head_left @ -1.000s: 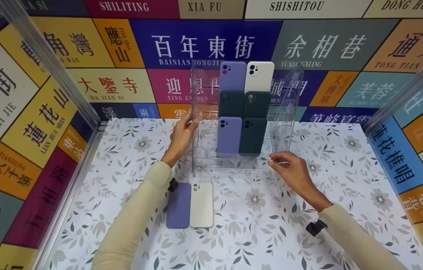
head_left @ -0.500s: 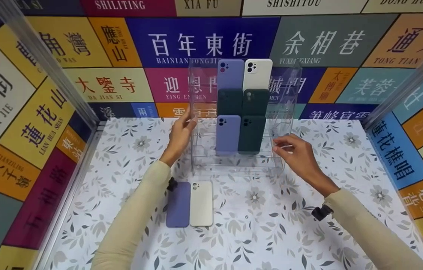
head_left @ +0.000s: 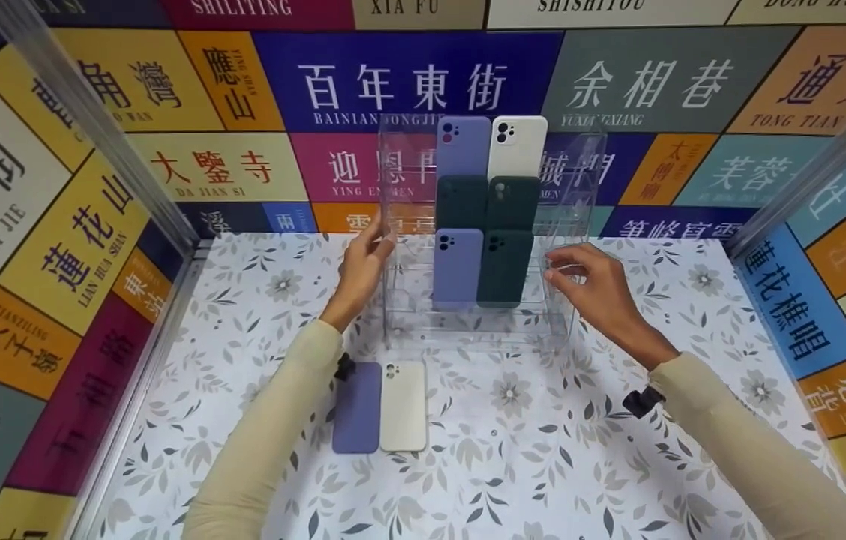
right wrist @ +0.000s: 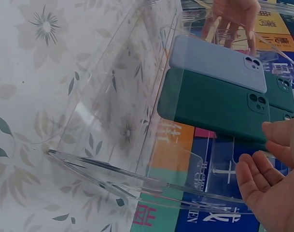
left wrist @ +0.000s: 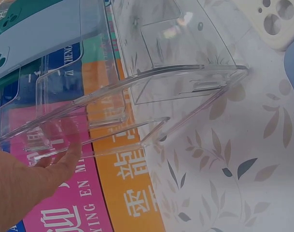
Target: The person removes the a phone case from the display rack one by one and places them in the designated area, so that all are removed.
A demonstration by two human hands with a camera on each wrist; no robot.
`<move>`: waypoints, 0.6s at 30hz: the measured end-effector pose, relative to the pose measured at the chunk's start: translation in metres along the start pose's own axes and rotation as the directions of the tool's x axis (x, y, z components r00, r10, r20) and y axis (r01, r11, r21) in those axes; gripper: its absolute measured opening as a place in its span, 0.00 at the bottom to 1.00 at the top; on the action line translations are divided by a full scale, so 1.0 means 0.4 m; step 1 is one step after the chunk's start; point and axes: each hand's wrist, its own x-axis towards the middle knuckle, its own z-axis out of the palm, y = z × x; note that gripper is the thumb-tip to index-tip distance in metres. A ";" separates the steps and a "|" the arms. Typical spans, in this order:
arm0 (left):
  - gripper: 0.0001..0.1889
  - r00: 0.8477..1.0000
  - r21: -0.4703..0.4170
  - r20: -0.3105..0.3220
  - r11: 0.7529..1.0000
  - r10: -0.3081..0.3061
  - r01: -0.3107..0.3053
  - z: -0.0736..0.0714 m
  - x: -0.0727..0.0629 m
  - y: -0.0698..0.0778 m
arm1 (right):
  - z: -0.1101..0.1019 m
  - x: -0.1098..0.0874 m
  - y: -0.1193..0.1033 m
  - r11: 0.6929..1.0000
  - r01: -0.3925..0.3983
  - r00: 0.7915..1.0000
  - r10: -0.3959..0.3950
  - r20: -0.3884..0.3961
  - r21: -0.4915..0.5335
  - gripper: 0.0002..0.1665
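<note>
A clear acrylic tiered display stand (head_left: 412, 322) holds several phone cases in three rows. At the top are a purple case (head_left: 462, 154) and a white case (head_left: 519, 154). Two dark green cases (head_left: 462, 202) fill the middle row, and a purple case (head_left: 457, 270) sits beside a dark green case (head_left: 505, 270) below. My left hand (head_left: 364, 270) grips the stand's left side panel, its fingers visible through the plastic in the left wrist view. Close to the right side panel, my right hand (head_left: 595, 289) has loosely bent fingers, with a gap between thumb and fingertips (right wrist: 248, 166).
On the floral tabletop (head_left: 513, 465), a purple case (head_left: 357, 409) and a white case (head_left: 403, 409) lie side by side in front of the stand, near the left forearm. Colourful panels with printed characters (head_left: 408, 82) rise behind and at both sides.
My right hand has moved up and away from the stand's lower front, along its right side. My left hand stays on the left panel, and the cases keep their places.
</note>
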 end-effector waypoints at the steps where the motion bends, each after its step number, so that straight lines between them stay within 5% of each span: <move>1: 0.32 1.000 0.001 0.001 1.000 -0.001 0.001 0.000 0.000 0.000 | 0.001 0.003 -0.002 1.000 0.000 1.000 0.000 0.001 0.000 0.16; 18: 0.33 1.000 -0.028 0.015 0.999 -0.027 0.027 -0.001 0.000 -0.003 | 0.018 0.053 -0.025 0.994 0.096 0.995 -0.096 -0.005 -0.058 0.22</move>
